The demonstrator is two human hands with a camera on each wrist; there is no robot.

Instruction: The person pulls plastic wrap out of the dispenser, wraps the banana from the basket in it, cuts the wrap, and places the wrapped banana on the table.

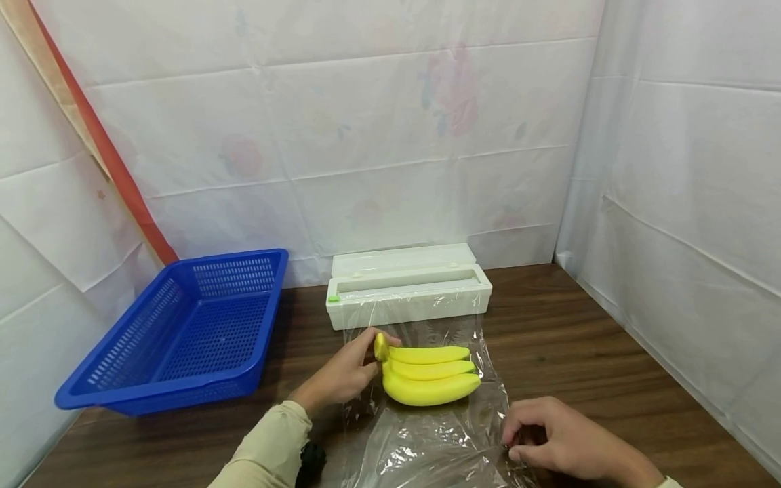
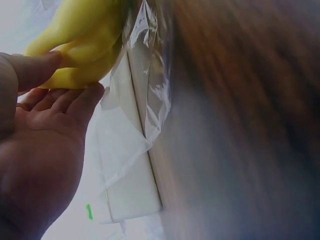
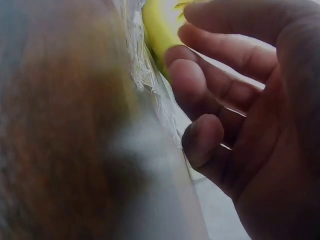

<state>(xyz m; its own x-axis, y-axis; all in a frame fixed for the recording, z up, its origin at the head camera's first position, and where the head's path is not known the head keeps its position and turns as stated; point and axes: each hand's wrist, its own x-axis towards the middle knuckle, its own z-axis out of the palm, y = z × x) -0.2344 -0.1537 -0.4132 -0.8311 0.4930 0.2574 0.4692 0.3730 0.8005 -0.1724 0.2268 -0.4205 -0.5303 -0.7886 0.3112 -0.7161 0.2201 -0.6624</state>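
A bunch of yellow bananas with green tips lies over a sheet of clear cling film. My left hand grips the bunch at its stem end; in the left wrist view the thumb presses one side, fingers beneath. The film runs forward to a white cling film box with its lid raised. Beside the film's right edge is my right hand, fingers loosely bent. Nothing shows between those fingers in the right wrist view, where crinkled film passes just behind them.
A blue plastic basket stands on the left of the dark wooden table. A small green slider sits at the box's left end. White patterned sheeting hangs behind and at both sides, with a red strip at the left.
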